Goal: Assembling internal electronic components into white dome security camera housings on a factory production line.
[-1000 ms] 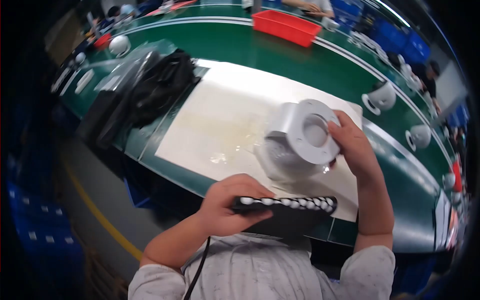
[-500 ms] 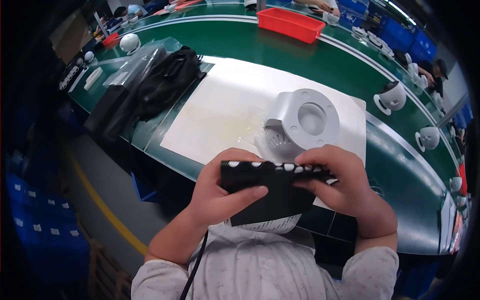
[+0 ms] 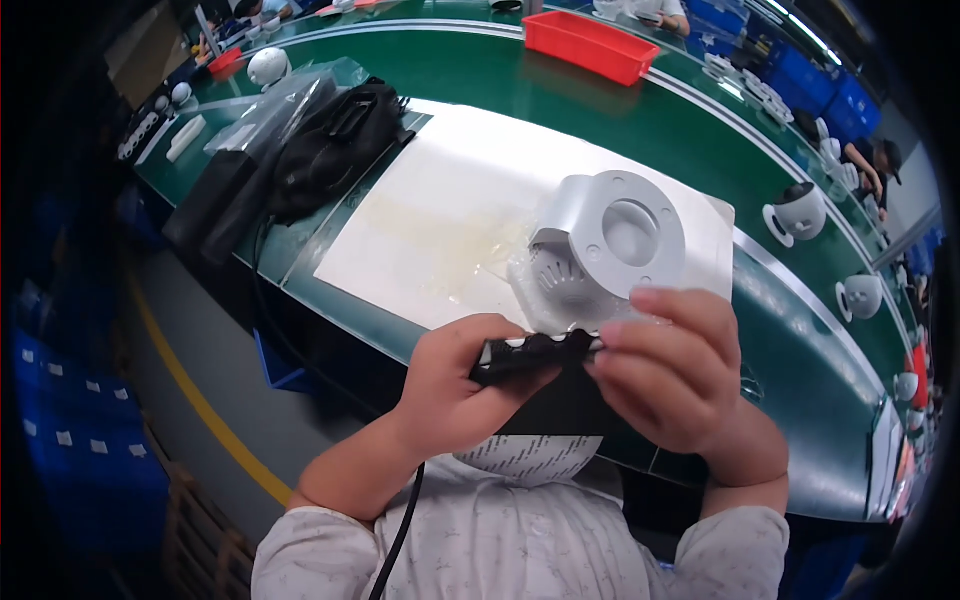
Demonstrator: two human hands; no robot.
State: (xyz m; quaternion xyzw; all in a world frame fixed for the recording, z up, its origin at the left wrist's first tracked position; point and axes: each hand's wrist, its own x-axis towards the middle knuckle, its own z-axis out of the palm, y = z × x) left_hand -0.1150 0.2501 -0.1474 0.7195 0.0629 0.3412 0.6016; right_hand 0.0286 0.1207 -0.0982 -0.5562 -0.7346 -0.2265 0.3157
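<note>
A black sheet [image 3: 565, 408] with a row of white cut-out spots along its folded upper edge is held in front of my body. Printed white backing [image 3: 535, 455] shows below it. My left hand [image 3: 455, 385] is closed round its left end. At the right end, the fingers of my right hand [image 3: 675, 375] are bent and pinch the edge, with the thumb mostly hidden. Just beyond my hands stands a white plastic housing [image 3: 590, 262], with a round flange, a curved arm and a slotted base, on clear film on a white board [image 3: 430, 215].
A black bag [image 3: 335, 150] and clear plastic wrapping [image 3: 270, 110] lie at the left. Beyond the board are a red tray [image 3: 590, 47] and several white cameras [image 3: 798, 212] on the green bench [image 3: 440, 70]. Other people work along the far side. A black cable [image 3: 403, 535] crosses my shirt.
The sheet has tilted and bent, so less of its face shows. My right hand has turned, its fingers now raised and curled at the sheet's edge. The view has shifted slightly.
</note>
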